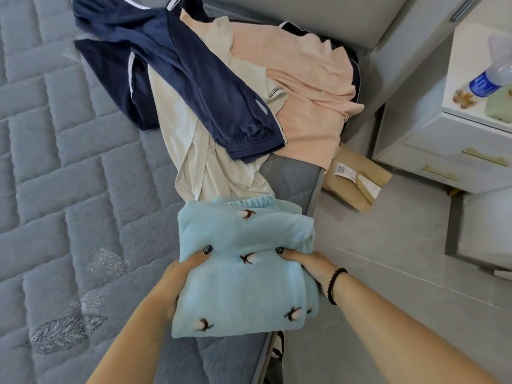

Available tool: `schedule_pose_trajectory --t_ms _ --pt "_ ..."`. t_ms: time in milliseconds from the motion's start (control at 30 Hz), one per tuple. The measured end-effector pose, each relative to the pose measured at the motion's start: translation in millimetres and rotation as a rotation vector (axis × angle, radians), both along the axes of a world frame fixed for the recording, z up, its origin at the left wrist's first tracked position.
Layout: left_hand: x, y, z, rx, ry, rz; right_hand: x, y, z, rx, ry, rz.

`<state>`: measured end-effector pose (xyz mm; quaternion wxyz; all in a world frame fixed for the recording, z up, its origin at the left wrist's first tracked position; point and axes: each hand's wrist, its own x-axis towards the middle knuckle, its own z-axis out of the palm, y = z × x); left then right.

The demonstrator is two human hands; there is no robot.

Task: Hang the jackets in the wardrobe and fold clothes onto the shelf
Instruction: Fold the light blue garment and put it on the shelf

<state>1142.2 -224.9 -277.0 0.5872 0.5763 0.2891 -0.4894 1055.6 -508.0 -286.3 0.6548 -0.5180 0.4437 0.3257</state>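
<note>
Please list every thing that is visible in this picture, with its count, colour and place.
folded fleece garment: one, light blue with brown marks, held above the bed edge
jacket: one, navy with white stripes, on the clothes pile
cream garment: one, under the jacket
pink garment: one, right of the pile
bed cover: one, grey-blue quilted, left
parcel: one, brown, on the floor
cabinet: one, pale, gold handles, right
bottle: one, blue label, on the cabinet
left hand: grips the garment's left side
right hand: grips its right side
</note>
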Motion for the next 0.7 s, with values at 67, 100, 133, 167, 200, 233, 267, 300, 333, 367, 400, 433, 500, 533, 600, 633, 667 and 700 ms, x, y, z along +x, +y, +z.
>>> schedule_pose_trajectory --t_ms 67,100,133,167,200,233,267,300,333,367,400,433,500,533,600,633,667,700 --pt "9 -1 0 -0.007 -0.028 0.053 0 3 10 0.047 -0.022 -0.044" --pt "13 -2 2 0.001 -0.056 0.071 1 4 15 0.061 -0.039 -0.063" --pt "17 -3 7 0.004 -0.078 0.079 1 4 21 0.066 -0.059 -0.081" --pt "18 -4 13 -0.01 -0.087 0.077 1 3 28 0.069 -0.078 -0.101" --pt "18 -6 20 -0.039 -0.086 0.068 1 2 34 0.073 -0.094 -0.124" --pt "18 -8 29 -0.067 -0.089 0.054 -1 0 41 0.084 -0.105 -0.15" --pt "16 -12 38 -0.089 -0.104 0.041 -4 -4 48 0.101 -0.114 -0.174" --pt "15 -17 48 -0.106 -0.129 0.027 -7 -8 54 0.12 -0.121 -0.194" --pt "15 -25 60 -0.122 -0.153 0.013 -11 -12 61 0.138 -0.128 -0.21" --pt "14 -34 72 -0.142 -0.177 0.001 -16 -16 69 0.151 -0.133 -0.225" --pt "14 -43 83 -0.167 -0.201 -0.013 -21 -21 76 0.155 -0.136 -0.244" --pt "14 -54 94 -0.189 -0.221 -0.029 -27 -27 83 0.155 -0.138 -0.265" --pt "13 -78 114 -0.212 -0.253 -0.08 -43 -41 96 0.145 -0.153 -0.319" --pt "12 -90 122 -0.22 -0.27 -0.111 -52 -48 103 0.131 -0.167 -0.349" --pt "9 -114 138 -0.224 -0.312 -0.19 -70 -62 119 0.106 -0.193 -0.412" --pt "7 -127 146 -0.227 -0.336 -0.228 -80 -70 127 0.097 -0.208 -0.441" --pt "3 -141 154 -0.238 -0.356 -0.265 -90 -77 136 0.09 -0.225 -0.47" --pt "-2 -155 163 -0.257 -0.375 -0.302 -100 -86 145 0.08 -0.246 -0.496"
